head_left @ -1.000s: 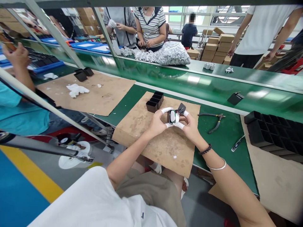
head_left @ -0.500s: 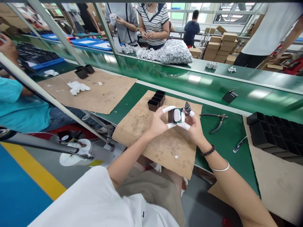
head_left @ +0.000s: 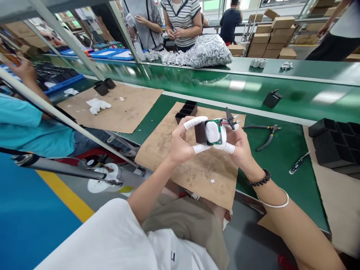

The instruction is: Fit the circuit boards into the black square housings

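Observation:
My left hand, white covers on its thumb and finger, grips a black plastic housing from the left. Against the housing's right side sits a green circuit board with a white pad on it. My right hand, its fingertips also covered in white, holds the board from the right. A black plug cover with metal pins hangs from the board by thin wires above my right fingers. Whether the board is partly inside the housing I cannot tell.
Several black housings stand on the brown cardboard. To the right lie pliers, a small knife-like tool and a block of black housings. A black adapter rests on the green conveyor. A co-worker's arm is at left.
The view has shifted, and my hands with the housing and circuit board appear closer. Both hands keep their hold. The co-worker's hand at left has moved.

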Tool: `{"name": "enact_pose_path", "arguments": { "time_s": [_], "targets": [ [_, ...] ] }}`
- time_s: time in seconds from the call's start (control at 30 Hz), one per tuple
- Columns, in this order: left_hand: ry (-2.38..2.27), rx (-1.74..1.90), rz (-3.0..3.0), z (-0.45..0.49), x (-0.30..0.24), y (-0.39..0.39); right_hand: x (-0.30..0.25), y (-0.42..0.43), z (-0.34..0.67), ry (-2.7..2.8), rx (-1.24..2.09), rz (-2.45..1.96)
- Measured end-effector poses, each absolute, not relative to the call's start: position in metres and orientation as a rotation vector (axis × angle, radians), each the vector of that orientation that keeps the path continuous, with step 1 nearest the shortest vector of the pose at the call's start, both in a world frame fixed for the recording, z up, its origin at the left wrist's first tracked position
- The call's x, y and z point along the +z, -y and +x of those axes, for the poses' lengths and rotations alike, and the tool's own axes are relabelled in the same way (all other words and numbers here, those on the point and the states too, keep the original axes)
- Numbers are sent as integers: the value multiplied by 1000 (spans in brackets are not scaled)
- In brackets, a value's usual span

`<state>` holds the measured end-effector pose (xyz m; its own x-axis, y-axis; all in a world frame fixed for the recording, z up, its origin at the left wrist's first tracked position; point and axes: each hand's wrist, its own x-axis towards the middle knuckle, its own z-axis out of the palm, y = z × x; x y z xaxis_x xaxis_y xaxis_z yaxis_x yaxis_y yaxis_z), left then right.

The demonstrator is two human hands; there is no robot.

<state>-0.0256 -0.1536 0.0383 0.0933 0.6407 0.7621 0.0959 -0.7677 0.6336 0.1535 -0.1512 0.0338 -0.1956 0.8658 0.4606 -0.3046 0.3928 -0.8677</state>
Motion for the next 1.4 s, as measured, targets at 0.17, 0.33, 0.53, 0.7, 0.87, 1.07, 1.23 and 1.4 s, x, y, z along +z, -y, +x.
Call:
{"name": "enact_pose_path", "arguments": {
  "time_s": [0.17,0.33,0.53,0.7,0.87,1.07,1.23,1.4],
  "targets": [
    [-871,1648,1859,-29,28,155,28,148,151,1386,1219,-545],
    [-1040,1520,1739,-39,14,152,18,134,160,1237,1270,-603],
    [-1047,1546,1735,-41,17,155,22,141,155,1238,1241,-597],
    [-1025,1577,1780,-35,20,157,25,150,146,1287,1244,-552],
    [-965,1629,1802,-33,18,156,26,149,149,1347,1211,-545],
    [-958,1642,1813,-33,21,155,28,150,151,1390,1192,-561],
    [-985,1623,1802,-32,23,157,24,150,150,1410,1176,-585],
    [-976,1628,1786,-30,23,157,22,151,150,1418,1163,-629]
  ]
}}
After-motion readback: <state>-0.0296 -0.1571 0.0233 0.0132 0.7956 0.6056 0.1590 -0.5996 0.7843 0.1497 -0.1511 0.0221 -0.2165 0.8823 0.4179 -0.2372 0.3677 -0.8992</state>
